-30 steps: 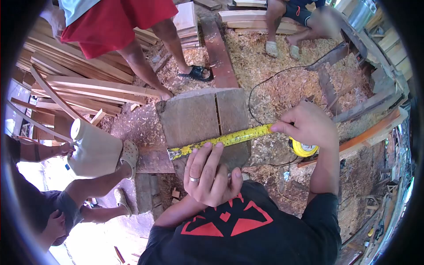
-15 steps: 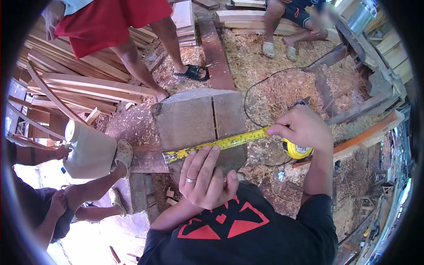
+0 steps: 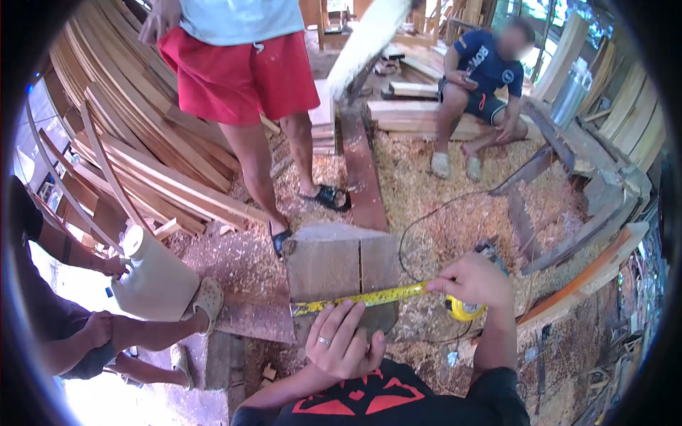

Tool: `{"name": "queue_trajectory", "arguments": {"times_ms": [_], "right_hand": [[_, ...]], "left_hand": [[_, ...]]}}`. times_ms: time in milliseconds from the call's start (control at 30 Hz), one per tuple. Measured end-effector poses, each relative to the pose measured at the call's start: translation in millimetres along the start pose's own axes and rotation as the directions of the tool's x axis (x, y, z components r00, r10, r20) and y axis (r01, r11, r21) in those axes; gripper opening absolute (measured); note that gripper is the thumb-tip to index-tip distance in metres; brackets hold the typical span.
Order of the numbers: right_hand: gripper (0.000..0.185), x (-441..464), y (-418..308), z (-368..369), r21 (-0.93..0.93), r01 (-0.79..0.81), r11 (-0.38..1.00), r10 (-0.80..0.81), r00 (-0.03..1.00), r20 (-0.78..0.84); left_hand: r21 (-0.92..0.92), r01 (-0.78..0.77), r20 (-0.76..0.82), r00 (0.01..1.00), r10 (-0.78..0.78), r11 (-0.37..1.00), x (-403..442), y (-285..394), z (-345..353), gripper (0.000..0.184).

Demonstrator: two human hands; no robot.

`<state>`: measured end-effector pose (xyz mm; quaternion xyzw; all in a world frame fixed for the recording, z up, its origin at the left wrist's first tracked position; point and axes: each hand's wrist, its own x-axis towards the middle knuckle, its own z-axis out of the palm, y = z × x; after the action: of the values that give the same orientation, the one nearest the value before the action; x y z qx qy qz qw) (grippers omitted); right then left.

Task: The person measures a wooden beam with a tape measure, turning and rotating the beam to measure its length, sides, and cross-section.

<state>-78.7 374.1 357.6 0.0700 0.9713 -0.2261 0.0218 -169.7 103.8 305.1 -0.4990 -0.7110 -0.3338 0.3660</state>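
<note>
Left hand point(image 3: 344, 346), head view: fingers extended, slightly parted, tips against the yellow tape blade point(image 3: 394, 295), which lies across the wooden block point(image 3: 323, 268) at 12 o'clock. Right hand point(image 3: 474, 278), at 2 o'clock from the left: thumb and curled forefinger pinch the blade, with the tape case point(image 3: 462, 308) just beside, toward 6 o'clock. Good handling probably calls for light pressure from the 2 hands, the blade flat, straight and taut.

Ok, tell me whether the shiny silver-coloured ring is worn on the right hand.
No, the ring is on the left hand, whose fingertips rest at the yellow tape-measure blade.
</note>
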Motion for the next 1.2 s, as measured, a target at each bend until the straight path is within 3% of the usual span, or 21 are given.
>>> {"name": "queue_trajectory", "arguments": {"times_ms": [200, 433, 800, 1200], "right_hand": [[0.038, 1.4, 1.9, -0.8, 0.029, 0.004, 1.000, -0.005, 1.000, 0.024], [0.029, 2.8, -1.3, -0.4, 0.083, 0.143, 0.986, -0.142, 0.990, -0.019], [0.039, 4.1, -9.4, 0.2, 0.014, 0.164, 0.986, -0.163, 0.984, -0.073], [0.047, 8.4, -22.1, -1.9, -0.021, 0.197, 0.980, -0.198, 0.979, -0.042]], "left_hand": [[0.008, -0.010, -0.042, 0.999, 0.010, 1.000, 3.1, -1.2, 2.3, 0.026], [0.038, -0.014, -0.070, 0.997, 0.017, 0.999, 9.2, -1.3, 6.7, 0.026], [0.114, -0.013, -0.032, 0.999, 0.016, 0.993, 10.2, -3.4, 9.4, 0.026], [0.037, -0.021, -0.022, 1.000, 0.022, 0.999, 14.5, -1.3, 9.2, 0.024]]}}
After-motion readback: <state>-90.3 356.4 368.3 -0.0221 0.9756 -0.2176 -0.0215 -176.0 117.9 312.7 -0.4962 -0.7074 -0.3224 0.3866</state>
